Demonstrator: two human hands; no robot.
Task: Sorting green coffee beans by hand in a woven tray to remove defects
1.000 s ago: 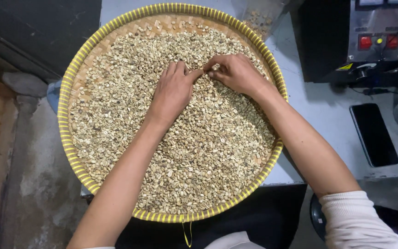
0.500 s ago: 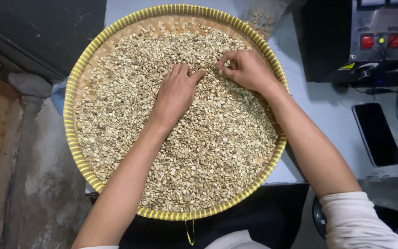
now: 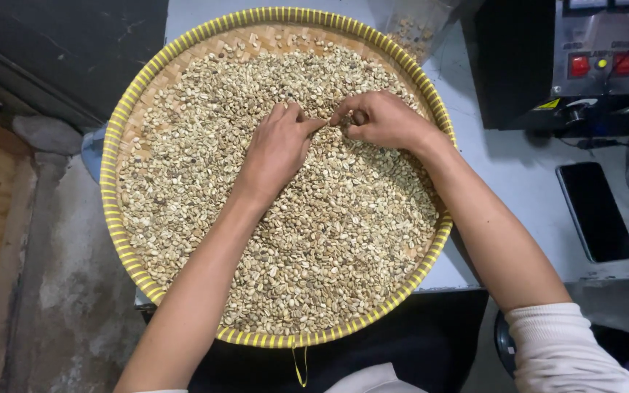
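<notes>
Pale greenish-tan beans (image 3: 307,240), small and oval, fill the round woven tray (image 3: 121,124) on the grey tabletop (image 3: 518,189), where the left hand (image 3: 278,149) lies flat, fingers together, touching the right hand (image 3: 380,120), fingers curled, pinching beans.

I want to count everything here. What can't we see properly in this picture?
Head view only:
- Beans under the left hand and right hand: covered by them.
- Anything pinched in the right fingertips: too small.
- Clear container and machine: cut off by the top edge.
- Tray bottom: buried in beans.
</notes>
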